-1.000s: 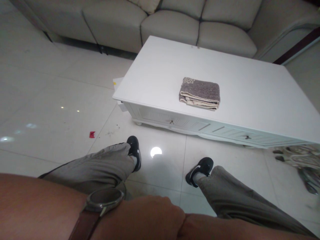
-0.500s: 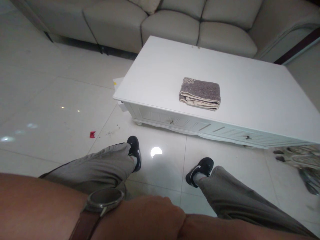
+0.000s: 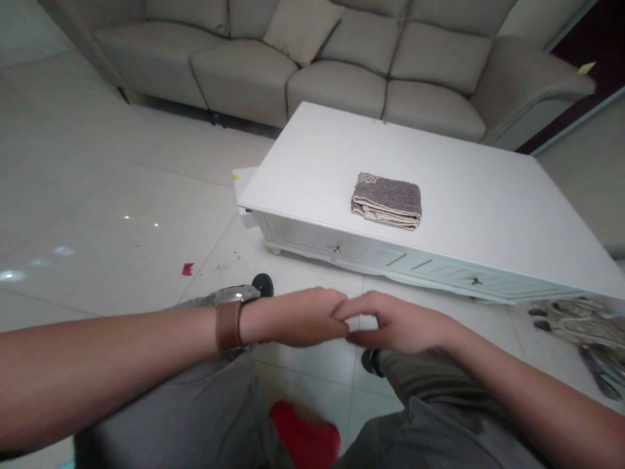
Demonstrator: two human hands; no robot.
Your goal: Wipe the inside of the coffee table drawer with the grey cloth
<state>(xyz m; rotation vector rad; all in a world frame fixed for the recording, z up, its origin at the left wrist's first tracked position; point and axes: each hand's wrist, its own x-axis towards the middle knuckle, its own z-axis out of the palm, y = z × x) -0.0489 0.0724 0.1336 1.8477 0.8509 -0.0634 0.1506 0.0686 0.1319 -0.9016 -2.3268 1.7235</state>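
Observation:
My left hand, with a brown-strapped watch on its wrist, is curled closed in front of me. My right hand meets it from the right, its thumb and forefinger closed around the end of the left hand. The left fingers are mostly hidden, so whether anything lies in them does not show. Beyond both hands, apart from them, a folded grey-brown towel with pale edging lies on the white coffee table.
A grey sofa with a cushion stands behind the table. On the tiled floor lies a small red scrap. Something red shows between my legs. Shoes are at the right, beside the table.
Both hands have risen from the bottom edge into the middle, where they touch. The view has tilted up, showing more sofa; the towel has not moved on the table.

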